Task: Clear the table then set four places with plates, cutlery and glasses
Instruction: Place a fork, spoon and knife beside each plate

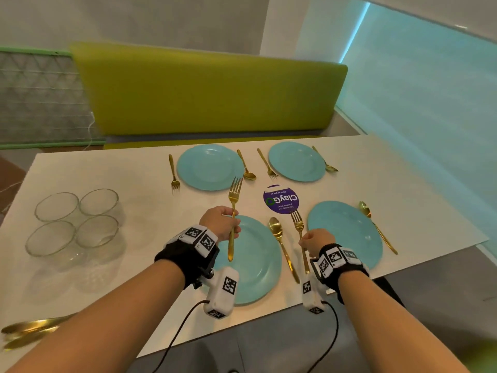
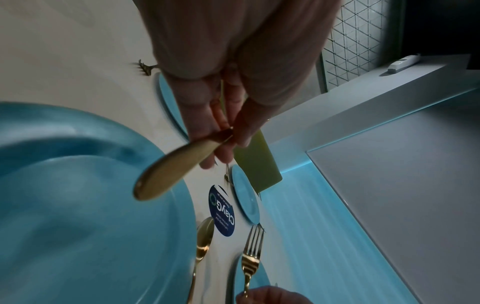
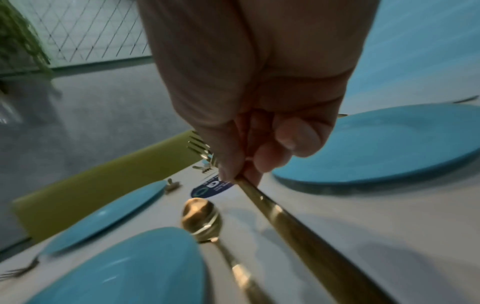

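Note:
My left hand (image 1: pixel 220 223) grips a gold fork (image 1: pixel 233 211) by its handle, held above the left rim of the near blue plate (image 1: pixel 255 265); the handle end (image 2: pixel 166 172) points back at the wrist camera. My right hand (image 1: pixel 317 242) grips a second gold fork (image 1: pixel 300 232) between that plate and the near right blue plate (image 1: pixel 347 232); its handle (image 3: pixel 298 230) runs down toward the table. A gold spoon (image 1: pixel 281 243) lies right of the near plate. Two far blue plates (image 1: pixel 209 166) (image 1: pixel 295 161) each have a fork and a spoon beside them.
Several clear glass bowls (image 1: pixel 72 222) stand grouped at the table's left. More gold cutlery (image 1: pixel 29 331) lies at the near left corner. A purple round sticker (image 1: pixel 281 199) marks the table's middle. A green bench back (image 1: pixel 209 90) runs behind the white table (image 1: pixel 121 265).

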